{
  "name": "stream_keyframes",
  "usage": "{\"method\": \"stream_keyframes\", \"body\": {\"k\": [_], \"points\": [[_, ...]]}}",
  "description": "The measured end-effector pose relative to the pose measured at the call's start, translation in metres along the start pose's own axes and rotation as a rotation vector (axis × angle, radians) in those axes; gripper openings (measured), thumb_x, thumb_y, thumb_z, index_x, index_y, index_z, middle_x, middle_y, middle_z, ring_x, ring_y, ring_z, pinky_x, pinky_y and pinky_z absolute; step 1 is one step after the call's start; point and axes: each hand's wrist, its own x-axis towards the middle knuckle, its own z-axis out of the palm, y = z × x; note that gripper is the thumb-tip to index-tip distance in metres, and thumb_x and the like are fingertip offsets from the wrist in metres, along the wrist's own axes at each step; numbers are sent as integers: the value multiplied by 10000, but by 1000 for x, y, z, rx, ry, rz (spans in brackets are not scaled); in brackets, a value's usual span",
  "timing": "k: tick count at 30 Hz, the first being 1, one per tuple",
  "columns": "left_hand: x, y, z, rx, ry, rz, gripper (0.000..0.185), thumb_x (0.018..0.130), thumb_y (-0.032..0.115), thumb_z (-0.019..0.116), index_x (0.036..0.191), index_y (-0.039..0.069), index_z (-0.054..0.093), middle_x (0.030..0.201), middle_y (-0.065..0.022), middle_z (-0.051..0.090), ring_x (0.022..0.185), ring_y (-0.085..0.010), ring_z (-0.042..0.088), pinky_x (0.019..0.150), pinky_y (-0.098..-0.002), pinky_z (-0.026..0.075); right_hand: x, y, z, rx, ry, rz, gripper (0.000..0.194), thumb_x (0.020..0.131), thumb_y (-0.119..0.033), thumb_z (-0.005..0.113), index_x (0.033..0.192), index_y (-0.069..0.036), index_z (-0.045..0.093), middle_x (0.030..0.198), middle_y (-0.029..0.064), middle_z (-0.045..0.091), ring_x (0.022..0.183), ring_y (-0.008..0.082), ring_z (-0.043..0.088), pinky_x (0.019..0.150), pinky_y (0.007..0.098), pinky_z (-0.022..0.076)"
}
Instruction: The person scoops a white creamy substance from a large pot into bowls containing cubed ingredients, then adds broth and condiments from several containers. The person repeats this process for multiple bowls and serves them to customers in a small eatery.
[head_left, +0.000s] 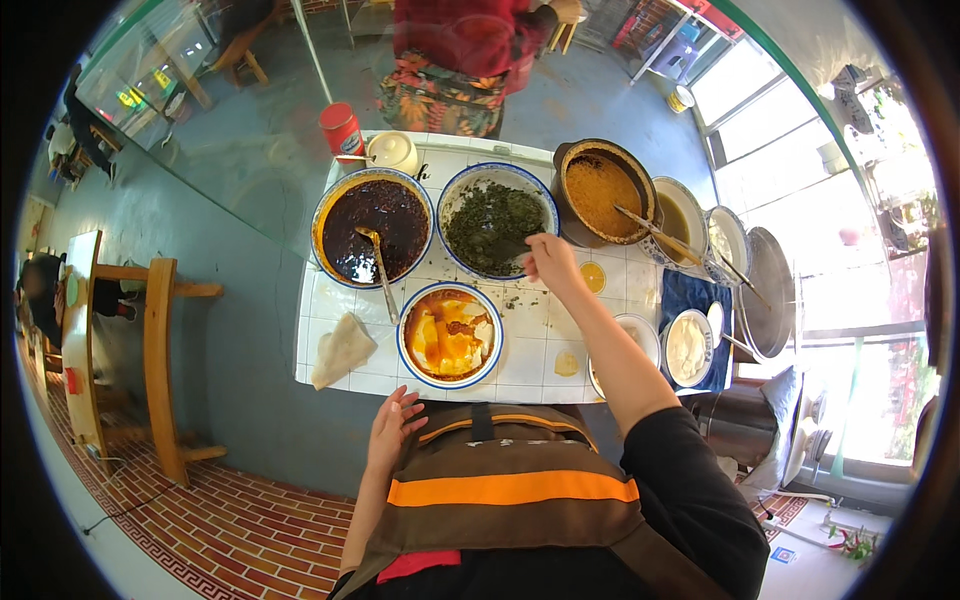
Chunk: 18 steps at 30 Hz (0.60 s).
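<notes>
My right hand (553, 262) is at the lower right rim of a blue-rimmed bowl (446, 253) of chopped green herbs (491, 221). Its fingers are bent together, and whether they pinch any herbs cannot be made out. Below stands a blue-rimmed bowl (403, 364) with pale, soft food, probably bean curd, under reddish-brown sauce (456, 328). At the table's front edge, my left hand (391, 424) has its fingers apart and holds nothing. A metal spoon (381, 274) rests in a bowl of dark chilli sauce (349, 225). Folded cloth (343, 351) lies left of the sauced bowl.
A brown pot (561, 176) of orange-brown food holds a long-handled utensil. Further right are bowls of broth (675, 217) and white food (688, 349), and a large metal pot (784, 292). A red can (340, 124) and lidded jar (394, 152) stand behind. Beyond the glass is a person (457, 52).
</notes>
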Motion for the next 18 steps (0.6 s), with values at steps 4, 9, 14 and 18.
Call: {"method": "stream_keyframes", "body": {"k": [4, 9, 14, 18], "points": [[3, 10, 5, 34, 19, 25, 507, 1062, 321, 384, 1458, 7, 354, 1341, -171, 507, 1152, -240, 553, 963, -398, 514, 7, -2, 10, 281, 108, -85, 316, 1009, -136, 411, 1167, 61, 599, 756, 106, 653, 623, 140, 613, 539, 293, 524], [-2, 4, -6, 12, 54, 32, 482, 1064, 301, 368, 1457, 23, 341, 1339, -169, 488, 1148, -247, 545, 954, -402, 519, -22, -4, -14, 12, 193, 2, 306, 1008, -137, 423, 1160, 58, 604, 755, 107, 647, 577, 144, 593, 522, 291, 517], [-1, 2, -5, 13, 47, 36, 465, 1059, 294, 398, 1435, 20, 385, 1315, -159, 522, 1123, -231, 569, 939, -389, 529, 21, 8, 12, 24, 156, -189, 302, 1018, -112, 430, 1208, 71, 576, 841, 121, 653, 681, 168, 611, 607, 308, 519], [-6, 7, -6, -1, 94, 52, 446, 1052, 279, 418, 1420, 28, 407, 1283, -158, 537, 1100, -237, 579, 924, -383, 536, 19, 14, 5, -323, 177, -563, 305, 1023, -122, 440, 1239, 47, 573, 896, 126, 654, 774, 196, 628, 702, 323, 521]]}}
